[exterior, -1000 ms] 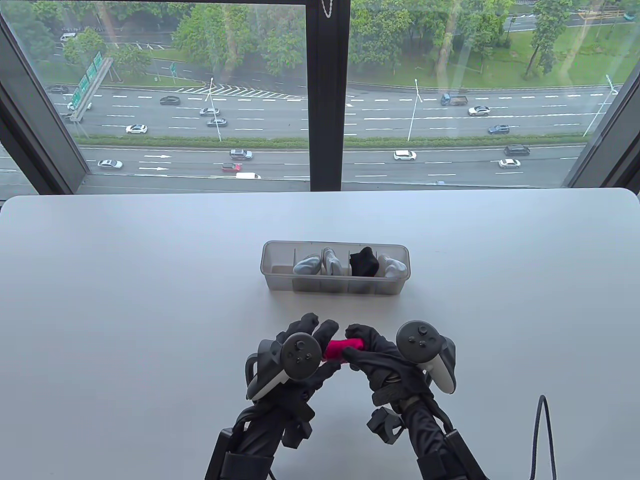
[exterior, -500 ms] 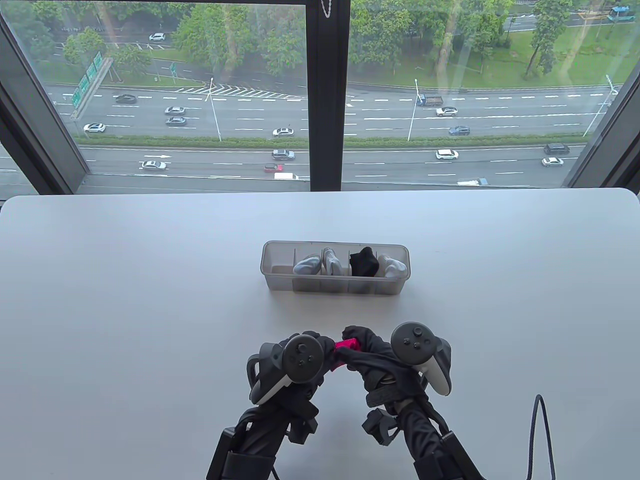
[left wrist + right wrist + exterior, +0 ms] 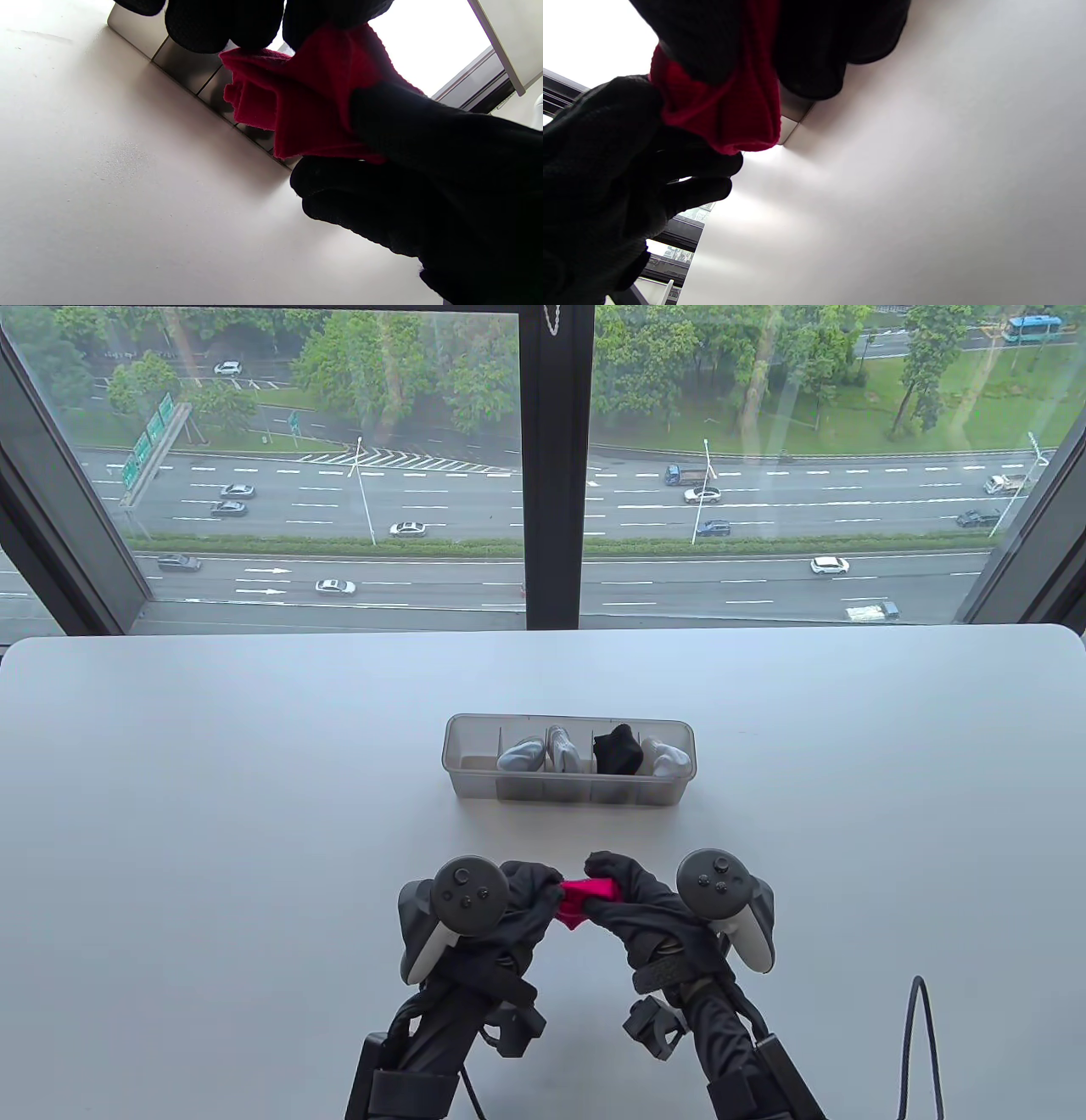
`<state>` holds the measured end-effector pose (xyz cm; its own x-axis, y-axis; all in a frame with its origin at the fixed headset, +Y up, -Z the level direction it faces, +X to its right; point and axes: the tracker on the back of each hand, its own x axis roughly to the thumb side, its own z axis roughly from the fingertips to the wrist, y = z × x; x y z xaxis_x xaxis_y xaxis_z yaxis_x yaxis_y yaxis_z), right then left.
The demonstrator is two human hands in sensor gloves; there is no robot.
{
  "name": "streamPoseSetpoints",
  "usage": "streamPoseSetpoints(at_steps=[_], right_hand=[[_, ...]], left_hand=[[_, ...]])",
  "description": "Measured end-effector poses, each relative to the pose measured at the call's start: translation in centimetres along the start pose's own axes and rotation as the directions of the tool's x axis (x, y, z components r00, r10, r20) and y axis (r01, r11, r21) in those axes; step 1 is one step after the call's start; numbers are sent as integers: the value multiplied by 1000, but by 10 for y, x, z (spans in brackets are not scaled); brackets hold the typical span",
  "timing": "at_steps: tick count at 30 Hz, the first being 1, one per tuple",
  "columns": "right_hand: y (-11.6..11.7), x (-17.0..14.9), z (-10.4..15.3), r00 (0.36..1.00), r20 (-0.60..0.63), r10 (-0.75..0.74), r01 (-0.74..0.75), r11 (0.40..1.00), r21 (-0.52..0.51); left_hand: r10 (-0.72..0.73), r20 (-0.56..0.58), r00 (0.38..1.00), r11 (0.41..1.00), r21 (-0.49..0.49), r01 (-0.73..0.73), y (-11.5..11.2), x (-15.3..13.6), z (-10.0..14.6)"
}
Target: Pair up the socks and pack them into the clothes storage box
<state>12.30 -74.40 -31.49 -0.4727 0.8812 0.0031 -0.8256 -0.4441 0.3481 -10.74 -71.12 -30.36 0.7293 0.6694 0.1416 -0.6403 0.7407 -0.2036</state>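
Left hand (image 3: 517, 899), black sensor glove, fingers curled round the left end of a bunched bright pink knitted sock bundle (image 3: 582, 901). Bundle is held above the white table (image 3: 212, 780), near its front edge, between both hands. Right hand (image 3: 632, 903), thumb and fingers pinching the bundle's right end. Behind them, apart, the clear plastic divided storage box (image 3: 568, 793): leftmost compartment bare, then grey sock roll (image 3: 519, 755), grey-white sock roll (image 3: 562, 748), black sock roll (image 3: 618, 749), white sock roll (image 3: 666, 759).

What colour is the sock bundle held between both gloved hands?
Bright pinkish red sock bundle, clearest in the left wrist view.
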Motion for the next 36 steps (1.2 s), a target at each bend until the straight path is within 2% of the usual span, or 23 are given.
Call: streamPoseSetpoints(at_steps=[2, 7, 10, 13, 14, 15, 16, 17, 18, 20, 23, 25, 27, 29, 30, 32, 33, 34, 36], right_hand=[[-1, -1, 0, 999, 7, -31, 31, 1000, 2], [-1, 0, 0, 989, 32, -141, 139, 988, 63], [3, 4, -1, 978, 44, -203, 197, 974, 111], [6, 5, 0, 973, 40, -226, 221, 971, 94], [6, 8, 0, 982, 48, -181, 176, 980, 92], [7, 11, 1, 991, 48, -127, 123, 989, 80], [7, 15, 2, 998, 55, -30, 28, 999, 39], [7, 19, 3, 996, 73, 56, -56, 998, -2], [7, 24, 5, 985, 90, 145, -143, 989, -32], [6, 30, 6, 952, 134, 274, -270, 962, -46], [6, 31, 5, 961, 147, 234, -240, 970, 23], [6, 28, 4, 976, 137, 170, -178, 983, 46], [7, 25, 3, 980, 111, 167, -171, 985, 29], [5, 22, 3, 977, 82, 198, -197, 980, -29], [3, 20, 3, 974, 66, 218, -215, 975, -57], [-1, 18, 4, 975, 64, 215, -210, 975, -79], [-2, 18, 4, 978, 57, 199, -194, 977, -86], [-2, 18, 4, 980, 60, 188, -182, 980, -84], [0, 20, 5, 985, 59, 163, -159, 985, -67]], left_hand=[[1, -20, 1000, 1000, -23, -1, 0, -6, -1], [192, -73, 979, 976, -87, -198, 0, -22, -3], [359, -83, 930, 913, -174, -368, -7, -27, -5], [536, -56, 843, 833, -126, -538, -7, -25, -7], [515, -41, 856, 853, -82, -516, -4, -21, -6], [445, -21, 896, 893, -72, -445, -2, -18, -5], [321, -2, 947, 947, -30, -321, 1, -13, -3], [232, 20, 972, 973, -9, -232, 2, -10, -2], [170, 54, 984, 985, -2, -170, 3, -6, -2], [194, 100, 976, 981, -18, -193, 1, 0, -1], [205, 151, 967, 979, -7, -206, 2, 9, 1], [206, 139, 969, 978, -13, -206, 2, 7, 1], [199, 93, 976, 980, -16, -199, 4, 7, 1], [142, 76, 987, 986, 74, -148, 11, 11, 8], [89, 107, 990, 980, 167, -106, 18, 16, 12], [12, 165, 986, 972, 231, -51, 24, 24, 17], [-8, 212, 977, 989, 149, -24, 22, 28, 15], [-23, 209, 978, 997, 83, 6, 17, 29, 14], [-145, 165, 975, 989, 33, 142, 4, 28, 11]])
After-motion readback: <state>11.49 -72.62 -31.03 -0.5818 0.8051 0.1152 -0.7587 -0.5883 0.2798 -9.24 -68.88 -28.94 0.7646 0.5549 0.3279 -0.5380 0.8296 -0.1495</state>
